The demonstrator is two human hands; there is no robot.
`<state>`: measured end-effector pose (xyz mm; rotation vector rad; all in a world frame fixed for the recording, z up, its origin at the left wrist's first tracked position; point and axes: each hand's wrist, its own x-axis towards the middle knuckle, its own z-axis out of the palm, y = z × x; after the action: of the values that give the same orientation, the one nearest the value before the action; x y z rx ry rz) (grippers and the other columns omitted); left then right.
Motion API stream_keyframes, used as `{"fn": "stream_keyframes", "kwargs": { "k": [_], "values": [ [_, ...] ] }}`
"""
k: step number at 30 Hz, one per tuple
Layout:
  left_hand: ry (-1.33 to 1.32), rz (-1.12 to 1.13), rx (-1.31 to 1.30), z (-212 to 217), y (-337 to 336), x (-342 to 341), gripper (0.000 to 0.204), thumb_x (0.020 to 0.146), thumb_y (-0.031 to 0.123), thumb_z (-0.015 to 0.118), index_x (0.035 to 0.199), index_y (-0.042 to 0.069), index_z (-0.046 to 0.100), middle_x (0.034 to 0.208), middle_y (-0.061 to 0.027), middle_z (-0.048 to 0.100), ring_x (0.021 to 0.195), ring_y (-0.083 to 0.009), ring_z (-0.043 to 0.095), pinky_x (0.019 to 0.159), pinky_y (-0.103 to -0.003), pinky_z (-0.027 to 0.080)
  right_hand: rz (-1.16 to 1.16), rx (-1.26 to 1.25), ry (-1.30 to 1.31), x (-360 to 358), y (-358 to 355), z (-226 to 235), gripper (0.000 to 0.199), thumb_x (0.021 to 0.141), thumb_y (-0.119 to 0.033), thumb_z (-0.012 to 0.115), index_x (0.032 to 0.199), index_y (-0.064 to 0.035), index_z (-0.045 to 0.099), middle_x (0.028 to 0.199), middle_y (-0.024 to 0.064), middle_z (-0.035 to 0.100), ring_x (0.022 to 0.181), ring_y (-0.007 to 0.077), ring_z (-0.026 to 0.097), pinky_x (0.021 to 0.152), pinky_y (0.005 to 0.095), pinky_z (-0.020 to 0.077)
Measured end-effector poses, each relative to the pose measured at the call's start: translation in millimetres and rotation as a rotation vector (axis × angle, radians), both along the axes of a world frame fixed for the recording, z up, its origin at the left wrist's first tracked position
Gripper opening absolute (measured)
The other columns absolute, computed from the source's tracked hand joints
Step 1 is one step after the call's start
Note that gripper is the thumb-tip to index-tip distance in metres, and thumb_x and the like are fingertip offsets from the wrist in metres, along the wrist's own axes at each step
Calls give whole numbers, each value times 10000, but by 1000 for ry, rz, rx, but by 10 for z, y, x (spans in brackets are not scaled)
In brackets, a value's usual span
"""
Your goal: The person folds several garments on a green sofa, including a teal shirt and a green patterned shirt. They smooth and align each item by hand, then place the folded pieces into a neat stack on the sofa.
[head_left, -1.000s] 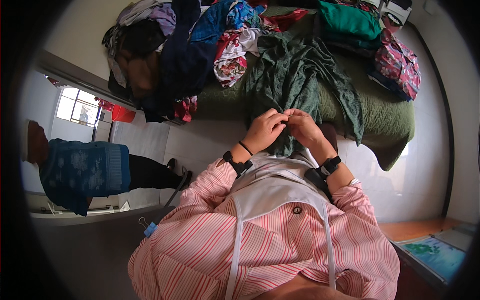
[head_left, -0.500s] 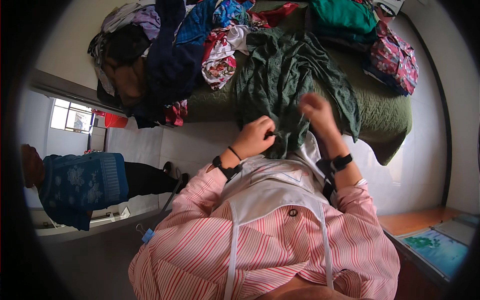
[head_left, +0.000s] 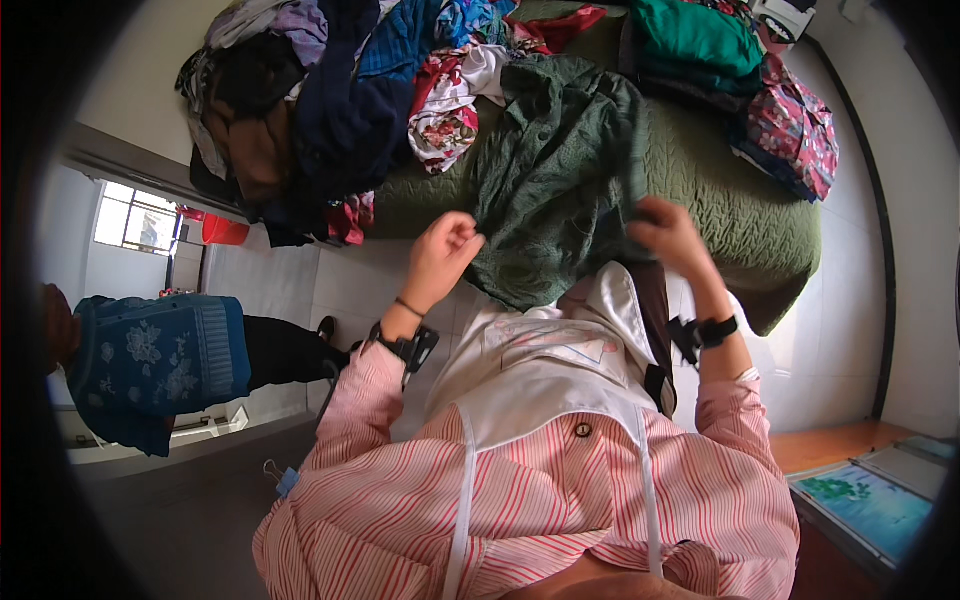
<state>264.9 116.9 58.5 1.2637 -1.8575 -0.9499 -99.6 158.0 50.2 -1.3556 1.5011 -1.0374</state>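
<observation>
A dark green patterned shirt [head_left: 550, 190] lies spread at the front of the bed, its lower end hanging over the edge toward me. Buttons show near its far end. My left hand [head_left: 443, 258] is closed at the shirt's left side, the fingers curled in a pinch against its edge. On the opposite side my right hand [head_left: 672, 237] is closed on the right edge, slightly smeared by motion. The cloth between my hands is fairly flat, with some creases.
A green quilted cover [head_left: 745, 215] drapes the bed. Heaped clothes [head_left: 260, 130] lie left, a floral cloth [head_left: 445, 125] beside the shirt. Folded green clothes [head_left: 695, 45] and a pink floral bundle [head_left: 795, 130] sit right. A person in a blue top [head_left: 165, 355] stands left, near a red bucket [head_left: 225, 231].
My hands have moved apart, the left leftward and the right slightly right and down. The shirt, bunched with a sleeve spread right before, is now flatter and narrower, its right part drawn in.
</observation>
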Motion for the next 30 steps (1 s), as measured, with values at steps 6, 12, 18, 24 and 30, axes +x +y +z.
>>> {"fn": "stream_keyframes", "kwargs": {
  "k": [6,12,18,24,30],
  "values": [
    [-70,-308,88,124,-833,-922,592,793,418,778,1149,-9,575,1013,-144,655,919,-207,625,826,-330,498,847,-179,-28,1405,276,529,272,785,-133,664,1015,-9,591,767,165,610,684,298,594,659,391,481],
    [-655,-319,-71,-201,-854,-1080,933,716,416,790,1408,6,318,1313,-263,474,1161,-427,547,967,-448,472,976,-220,-83,1730,267,621,406,792,-127,646,1174,-43,538,796,154,626,739,329,617,678,418,476],
    [-553,-471,-143,-588,-629,-797,430,804,164,639,1189,16,518,1084,-190,556,1020,-400,576,837,-466,496,1124,-158,-89,1754,253,754,457,791,-129,648,1238,-89,562,844,98,667,787,303,641,703,407,490],
    [-48,-315,-210,-208,-191,-514,147,821,31,529,955,-18,561,887,-191,572,856,-414,562,727,-431,468,409,-201,-33,945,-236,712,238,874,-73,660,1108,-34,644,833,65,678,761,89,620,674,268,517],
    [136,-93,-159,81,263,-143,206,869,-65,506,1057,-26,579,848,-147,576,650,-207,515,618,-294,450,-96,-397,235,485,-924,405,398,801,-112,711,1185,-75,611,964,74,677,833,192,647,753,317,527]
  ]
}}
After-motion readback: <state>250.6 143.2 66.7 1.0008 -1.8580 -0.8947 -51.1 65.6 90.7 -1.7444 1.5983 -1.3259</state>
